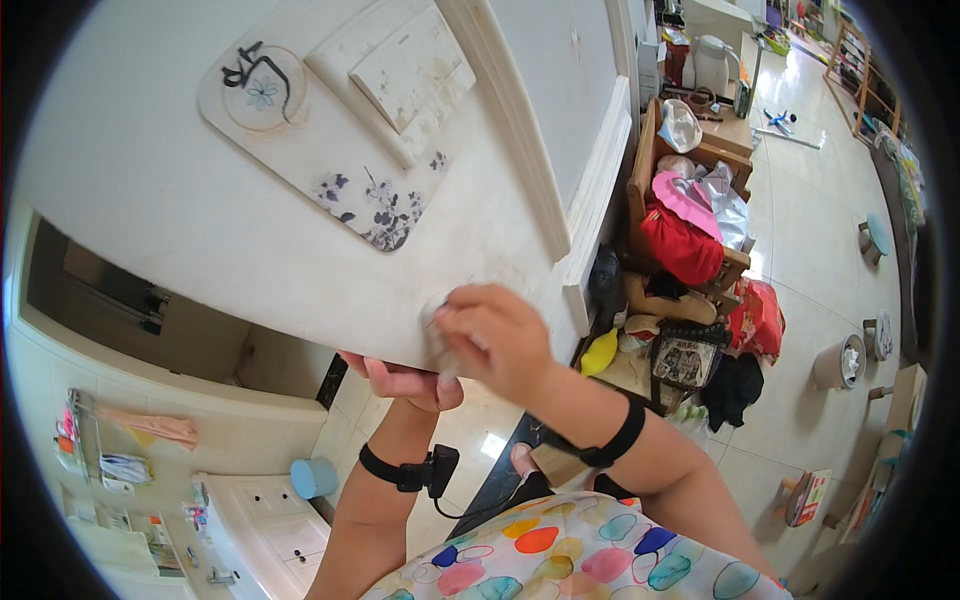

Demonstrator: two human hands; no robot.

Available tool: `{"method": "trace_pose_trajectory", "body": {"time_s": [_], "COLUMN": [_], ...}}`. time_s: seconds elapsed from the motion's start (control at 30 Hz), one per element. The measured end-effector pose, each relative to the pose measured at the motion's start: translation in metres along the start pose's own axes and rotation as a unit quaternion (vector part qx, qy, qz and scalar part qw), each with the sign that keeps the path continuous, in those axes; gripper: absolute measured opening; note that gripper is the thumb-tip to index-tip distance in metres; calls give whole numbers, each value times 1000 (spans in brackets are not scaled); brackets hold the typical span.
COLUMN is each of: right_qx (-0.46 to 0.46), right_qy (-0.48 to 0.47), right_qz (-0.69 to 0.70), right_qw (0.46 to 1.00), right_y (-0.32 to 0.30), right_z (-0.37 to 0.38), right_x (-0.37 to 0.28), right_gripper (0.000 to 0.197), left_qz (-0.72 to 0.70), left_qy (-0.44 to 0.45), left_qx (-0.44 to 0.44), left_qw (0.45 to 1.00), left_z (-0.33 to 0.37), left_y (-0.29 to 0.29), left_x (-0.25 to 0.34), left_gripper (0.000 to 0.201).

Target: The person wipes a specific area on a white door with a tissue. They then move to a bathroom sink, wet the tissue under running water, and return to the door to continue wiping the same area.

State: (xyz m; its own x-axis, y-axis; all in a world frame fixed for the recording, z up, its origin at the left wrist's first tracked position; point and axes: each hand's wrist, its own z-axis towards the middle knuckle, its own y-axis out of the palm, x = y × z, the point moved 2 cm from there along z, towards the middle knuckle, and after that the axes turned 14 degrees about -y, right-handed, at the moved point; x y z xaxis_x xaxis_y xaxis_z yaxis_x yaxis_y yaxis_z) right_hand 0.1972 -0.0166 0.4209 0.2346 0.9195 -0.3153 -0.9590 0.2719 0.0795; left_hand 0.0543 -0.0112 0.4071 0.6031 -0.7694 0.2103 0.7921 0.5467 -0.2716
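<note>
My right hand (500,335) is pressed close to the white wall (270,270) near its corner, with thumb and fingertips pinched together. A small whitish, see-through piece (436,325) shows at those fingertips; its kind is too blurred to tell. Just below, my left hand (412,383) is at the wall's edge with curled fingers and its thumb close to the same pale piece. What lies between those fingers is hidden. Above both hands, a white light switch (412,78) sits on the wall over a flower-patterned backing plate (370,205).
A white door frame (515,130) runs right of the switch. Beyond it, a wooden bench (645,150) carries piled bags and clothes, with a black bag (690,355) below. A waste bin (838,362) and stools stand farther right. Lower left are a white cabinet (265,520) and blue bucket (314,478).
</note>
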Motion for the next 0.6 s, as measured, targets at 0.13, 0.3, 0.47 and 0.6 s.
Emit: {"method": "trace_pose_trajectory", "body": {"time_s": [0.13,0.3,0.47,0.6], "right_qx": [80,53,9,107], "right_qy": [265,41,43,155], "right_qz": [-42,-66,21,-56], "right_qw": [960,996,999,980], "right_y": [-19,-7,1,-10], "right_z": [-12,-19,-36,-19], "right_x": [63,25,3,52], "right_gripper": [17,19,16,20], "left_qz": [19,-10,-24,-29], "left_qy": [13,18,-18,-28], "left_qx": [12,47,17,27], "left_qw": [1000,999,999,999], "left_z": [-3,-6,-10,-11], "left_y": [2,6,4,3], "left_x": [-3,-8,-6,-7], "left_gripper": [78,76,77,78]}}
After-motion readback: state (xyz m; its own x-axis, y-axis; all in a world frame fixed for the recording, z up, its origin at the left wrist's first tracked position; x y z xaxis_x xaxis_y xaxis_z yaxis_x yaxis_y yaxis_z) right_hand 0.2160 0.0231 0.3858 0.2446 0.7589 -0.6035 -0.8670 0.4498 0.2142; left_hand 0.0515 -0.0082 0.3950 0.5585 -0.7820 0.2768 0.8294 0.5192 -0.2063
